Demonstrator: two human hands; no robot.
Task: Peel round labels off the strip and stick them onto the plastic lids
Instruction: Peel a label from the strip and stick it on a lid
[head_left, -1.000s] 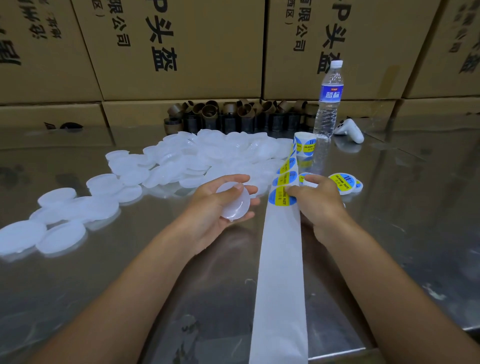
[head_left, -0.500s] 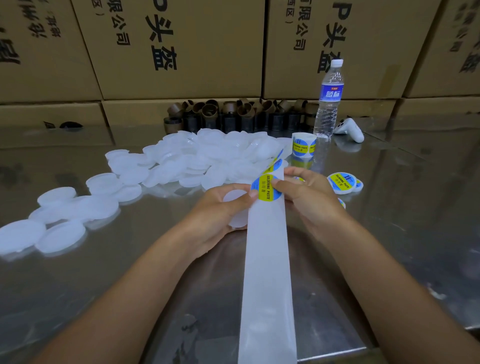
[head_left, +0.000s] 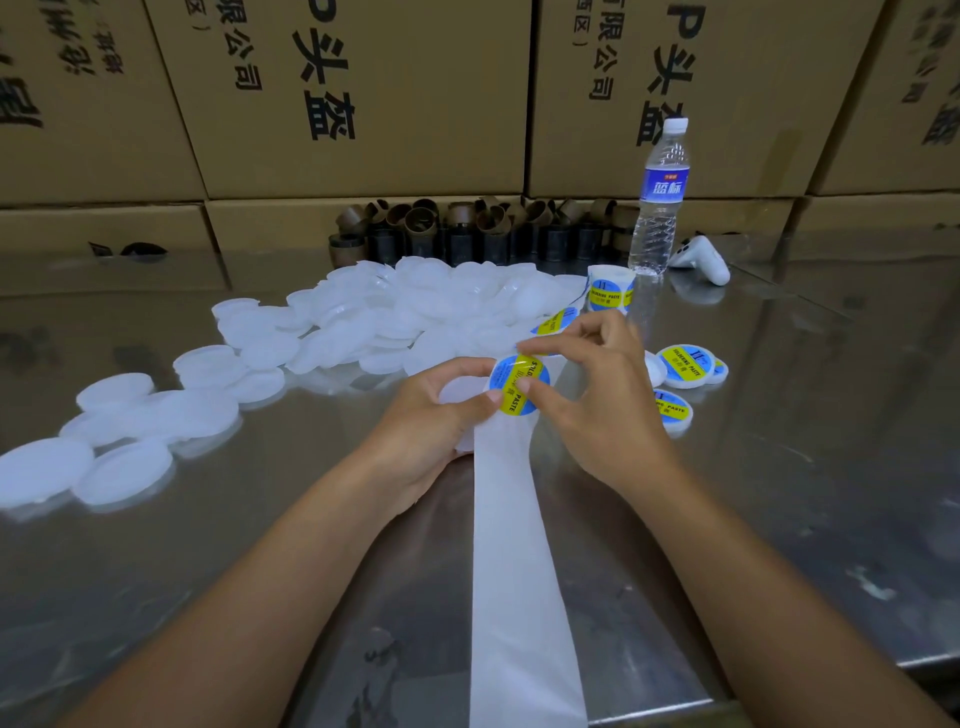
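1. The right hand (head_left: 597, 400) pinches a round blue-and-yellow paper label (head_left: 519, 382) between thumb and forefinger. Its other fingers are raised and loosely spread.
2. The left hand (head_left: 426, 421) curls round a translucent white round plastic lid (head_left: 457, 389), which its fingers mostly hide. Its thumb tip touches the label's left edge.
3. The label hangs between the two hands, over the top of the strip and just beside the held lid. I cannot tell whether it has fully left the strip. It does not look stuck down yet, so I judge this lid unfinished.
4. A long white paper backing strip (head_left: 519, 545) runs from the hands to 6 o'clock. That whole stretch is bare, its labels already used.
5. At 1 o'clock the strip carries more labels up to a small white roll of labels (head_left: 610, 291), so supply remains.
6. At 3 o'clock lie a few finished white lids with blue-and-yellow labels (head_left: 685, 366).
7. From 9 to 12 o'clock spreads a large heap of bare white plastic lids (head_left: 405, 317). By that count most of the work seems to lie ahead.
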